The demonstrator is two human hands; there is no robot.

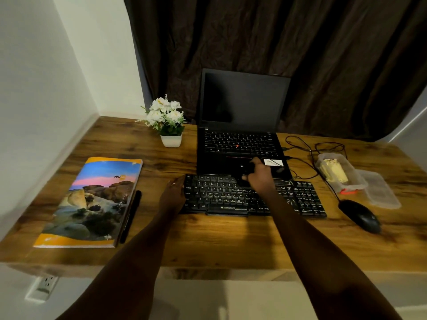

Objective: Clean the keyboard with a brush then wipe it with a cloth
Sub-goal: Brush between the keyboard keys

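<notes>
A black external keyboard (300, 199) lies on the wooden desk (219, 239), in front of an open laptop (240, 144). My right hand (260, 175) is over the keyboard's top edge, near its middle. Its fingers are curled round a small dark brush (245, 172), which is hard to make out against the laptop's palm rest. My left hand (173, 192) rests against the keyboard's left edge with its fingers fairly straight. No cloth is in view.
A black mouse (360, 215) with a tangled cable lies right of the keyboard. Behind it stand a clear plastic box (339, 172) and its lid (379, 190). On the left lie a colourful book (92, 204) and a black pen (130, 215). A potted white flower (167, 121) stands beside the laptop.
</notes>
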